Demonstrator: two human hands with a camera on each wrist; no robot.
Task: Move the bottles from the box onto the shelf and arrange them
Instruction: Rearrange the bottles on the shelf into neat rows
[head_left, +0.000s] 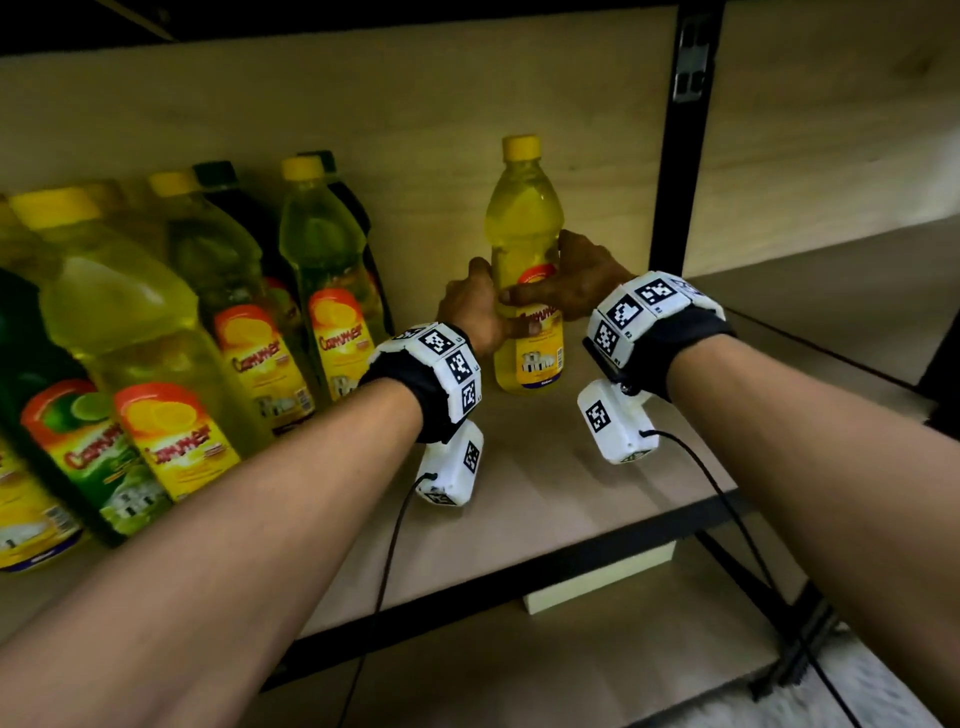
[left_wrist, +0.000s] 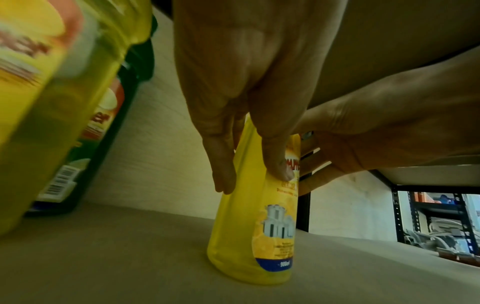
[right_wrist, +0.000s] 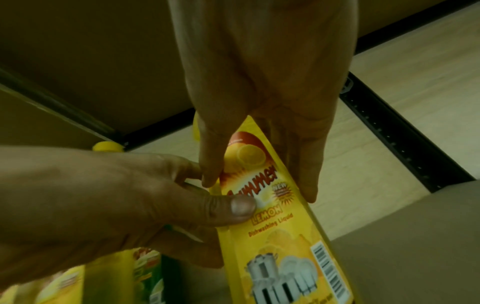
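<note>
both my hands are on one yellow bottle, which stands upright on the shelf, base flat on the board. my left hand wraps the bottle's left side, thumb pressed across the label front. my right hand wraps its right side, thumb lying over the label a little higher. fingers of both are curled round the body, a two-sided hold at mid-height, below the shoulder.

place: the bottle sits close to the back panel, just left of the black upright post. the row of other bottles, yellow and green, stands to the bottle's left with a bare gap of shelf between. the box is not in view.

step, as i read it: the bottle is already set down; i am arranging it, squaring the label forward.

next move, my guess: slide it left toward the row without tipping it, keep the base flat, then let go with both hands and go back for another.
</note>
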